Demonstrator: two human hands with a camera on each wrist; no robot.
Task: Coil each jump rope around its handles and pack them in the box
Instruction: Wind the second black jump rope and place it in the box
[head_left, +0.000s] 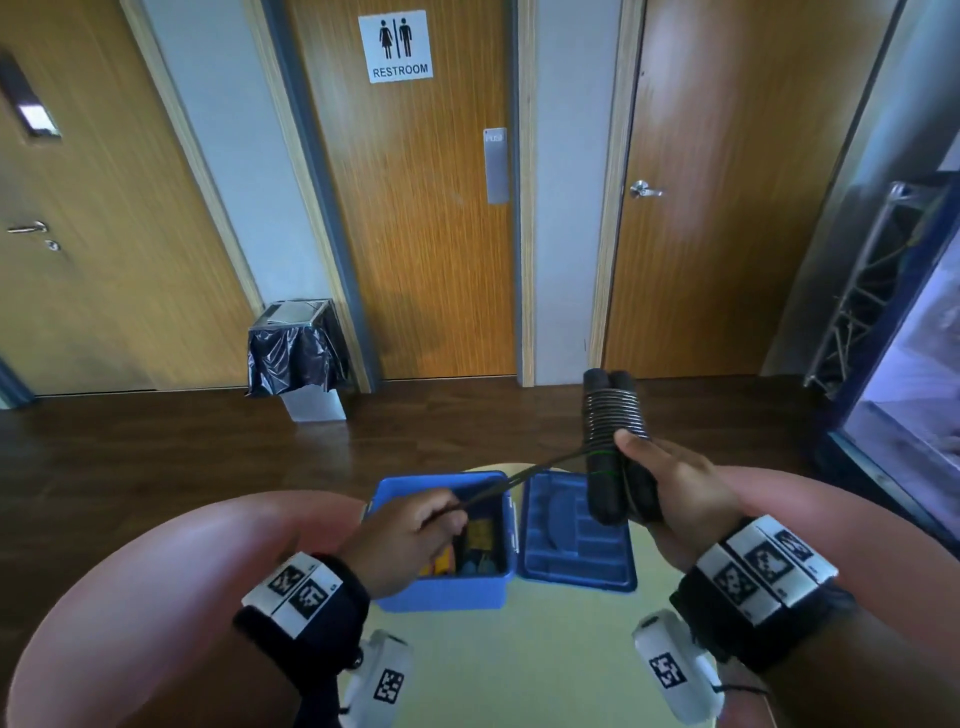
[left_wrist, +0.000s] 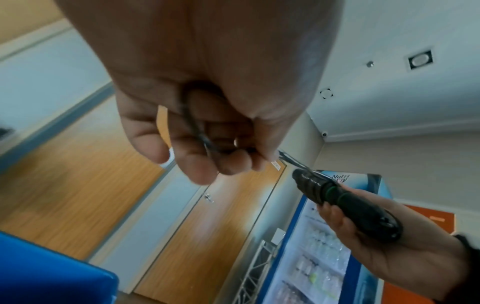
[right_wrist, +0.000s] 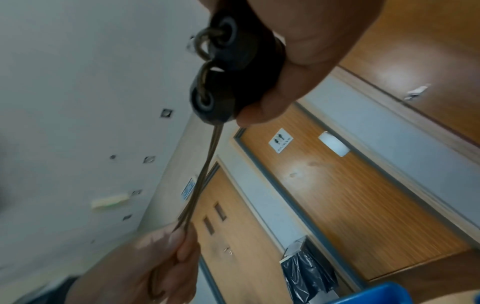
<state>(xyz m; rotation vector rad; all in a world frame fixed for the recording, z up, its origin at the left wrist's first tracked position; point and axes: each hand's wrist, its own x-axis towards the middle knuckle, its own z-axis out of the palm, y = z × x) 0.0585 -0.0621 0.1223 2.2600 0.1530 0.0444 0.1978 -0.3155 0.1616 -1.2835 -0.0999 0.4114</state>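
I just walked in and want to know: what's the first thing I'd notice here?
Probably the black jump rope handles, held up by the right hand with rope coiled around them. A stretch of rope runs to the left hand, over an open blue box on the table.

- Setting: a public or institutional building corridor, not a home.
- Restroom sign: white plate with two pictograms and the word "RESTROOM", fixed to a wood-veneer door with a metal push plate.
- Adjacent doors: a similar door to the left with a lever handle; another to the right with a lever handle.
- Waste bin: lined with a dark bag, standing on the dark wood-effect floor beside the restroom door.
- Drinks cooler: blue-framed, glass-fronted, stocked with bottles.
- Ceiling: recessed square light fittings.
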